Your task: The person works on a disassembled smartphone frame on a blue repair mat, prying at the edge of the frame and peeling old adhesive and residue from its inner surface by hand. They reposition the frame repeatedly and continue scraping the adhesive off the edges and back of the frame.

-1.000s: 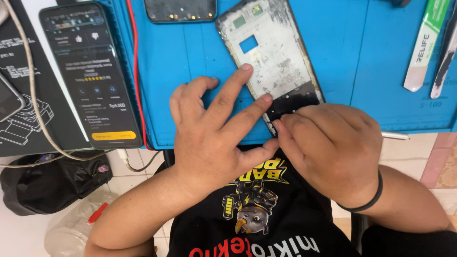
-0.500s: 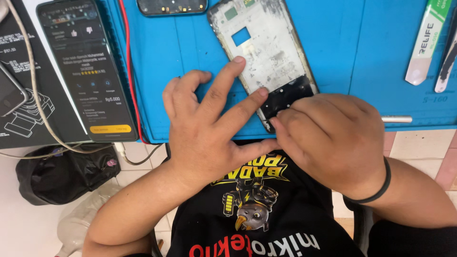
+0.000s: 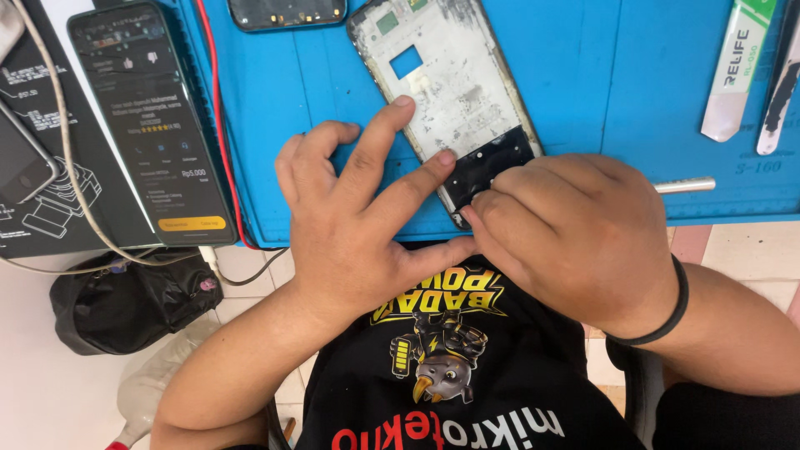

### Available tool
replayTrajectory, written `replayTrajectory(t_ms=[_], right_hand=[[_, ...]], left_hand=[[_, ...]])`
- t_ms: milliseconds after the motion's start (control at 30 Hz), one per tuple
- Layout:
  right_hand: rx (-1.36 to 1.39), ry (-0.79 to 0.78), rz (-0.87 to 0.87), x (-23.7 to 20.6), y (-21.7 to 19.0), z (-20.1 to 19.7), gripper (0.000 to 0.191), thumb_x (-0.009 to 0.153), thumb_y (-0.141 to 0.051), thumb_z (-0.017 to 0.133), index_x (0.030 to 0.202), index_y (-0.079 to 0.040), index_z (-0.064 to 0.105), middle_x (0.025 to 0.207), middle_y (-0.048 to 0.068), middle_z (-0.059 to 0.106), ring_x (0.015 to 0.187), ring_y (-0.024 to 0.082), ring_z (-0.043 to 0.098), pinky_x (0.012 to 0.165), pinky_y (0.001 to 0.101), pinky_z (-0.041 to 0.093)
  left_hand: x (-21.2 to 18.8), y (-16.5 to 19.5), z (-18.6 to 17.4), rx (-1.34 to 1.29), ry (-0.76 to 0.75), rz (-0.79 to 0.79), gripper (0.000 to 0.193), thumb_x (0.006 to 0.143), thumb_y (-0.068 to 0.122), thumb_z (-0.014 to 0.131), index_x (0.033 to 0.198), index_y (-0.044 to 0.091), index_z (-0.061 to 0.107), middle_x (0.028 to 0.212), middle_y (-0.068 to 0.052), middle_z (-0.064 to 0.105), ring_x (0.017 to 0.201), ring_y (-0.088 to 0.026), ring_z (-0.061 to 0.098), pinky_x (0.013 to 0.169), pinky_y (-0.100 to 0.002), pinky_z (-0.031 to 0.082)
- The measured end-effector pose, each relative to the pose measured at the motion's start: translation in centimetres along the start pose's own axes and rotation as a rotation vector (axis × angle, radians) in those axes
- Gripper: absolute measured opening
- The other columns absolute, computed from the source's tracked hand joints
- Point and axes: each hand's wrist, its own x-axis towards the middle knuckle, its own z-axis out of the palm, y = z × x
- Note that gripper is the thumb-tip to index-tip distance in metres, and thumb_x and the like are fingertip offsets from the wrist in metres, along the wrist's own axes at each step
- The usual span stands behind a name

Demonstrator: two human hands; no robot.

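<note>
A person's left hand (image 3: 358, 225) lies flat on a blue mat (image 3: 633, 108) on the counter, its fingers spread and gripping nothing, with two fingertips pressing on a stripped phone frame (image 3: 450, 92). The frame lies tilted near the middle of the mat, its bare grey inside facing up and a black section at its near end. The right hand (image 3: 575, 233), with a black band at the wrist, is curled over that near right corner; its fingertips touch the black section, and whether they pinch anything cannot be told. A thin metal rod (image 3: 683, 185) pokes out to the right from behind this hand. To the left, a phone with a lit screen (image 3: 150, 125) rests on a dark printed box (image 3: 42, 183), with a red wire (image 3: 218, 117) running along the mat's left edge. Another dark phone (image 3: 287, 12) lies at the far edge, and flat pry tools (image 3: 737, 71) lie far right.
</note>
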Motion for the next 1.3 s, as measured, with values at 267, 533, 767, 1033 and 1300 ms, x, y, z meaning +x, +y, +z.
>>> replayTrajectory(t_ms=[267, 533, 767, 1033, 1300], right_hand=[[-0.032, 0.012, -0.033, -0.1, 0.2, -0.4, 0.015, 0.08, -0.012, 0.082, 0.083, -0.007, 0.068, 0.084, 0.005, 0.064, 0.075, 0.025, 0.066, 0.06, 0.0361, 0.051], [-0.08, 0.021, 0.013, -0.7, -0.3, -0.2, 0.014, 0.081, -0.013, 0.082, 0.083, -0.008, 0.069, 0.083, 0.004, 0.064, 0.075, 0.023, 0.066, 0.06, 0.0356, 0.05], [-0.054, -0.016, -0.056, -0.6, 0.2, -1.0, 0.014, 0.08, -0.013, 0.081, 0.082, -0.008, 0.068, 0.086, 0.004, 0.066, 0.077, 0.024, 0.066, 0.062, 0.0361, 0.051], [-0.029, -0.088, -0.128, -1.0, 1.0, -1.0, 0.015, 0.078, -0.015, 0.08, 0.085, -0.009, 0.069, 0.087, 0.003, 0.064, 0.076, 0.024, 0.065, 0.062, 0.0363, 0.051], [0.072, -0.212, -0.154, -0.4, 1.5, -1.3, 0.019, 0.075, -0.02, 0.08, 0.086, -0.01, 0.068, 0.079, 0.002, 0.059, 0.074, 0.025, 0.065, 0.059, 0.0385, 0.05]], left_hand=[[-0.1, 0.4, 0.2, -0.01, 0.001, 0.002, 0.06, 0.075, 0.058, 0.09, 0.117, 0.018, 0.076, 0.145, -0.01, 0.054, 0.113, -0.035, 0.049, 0.099, -0.052, 0.036], [-0.1, 0.7, 0.4, 0.0, 0.018, 0.013, 0.06, 0.075, 0.057, 0.09, 0.119, 0.019, 0.075, 0.146, -0.009, 0.053, 0.115, -0.035, 0.048, 0.1, -0.052, 0.036], [-0.2, 0.8, 0.2, -0.017, 0.014, 0.01, 0.061, 0.071, 0.056, 0.09, 0.117, 0.018, 0.075, 0.144, -0.01, 0.053, 0.114, -0.037, 0.049, 0.099, -0.053, 0.036], [-0.4, 0.6, 0.2, -0.022, 0.017, 0.016, 0.062, 0.074, 0.057, 0.092, 0.119, 0.017, 0.074, 0.145, -0.01, 0.052, 0.118, -0.037, 0.048, 0.101, -0.054, 0.036], [-0.3, 0.3, -0.2, -0.027, 0.014, 0.01, 0.062, 0.078, 0.057, 0.09, 0.125, 0.021, 0.074, 0.152, -0.008, 0.05, 0.126, -0.038, 0.046, 0.107, -0.056, 0.035]])
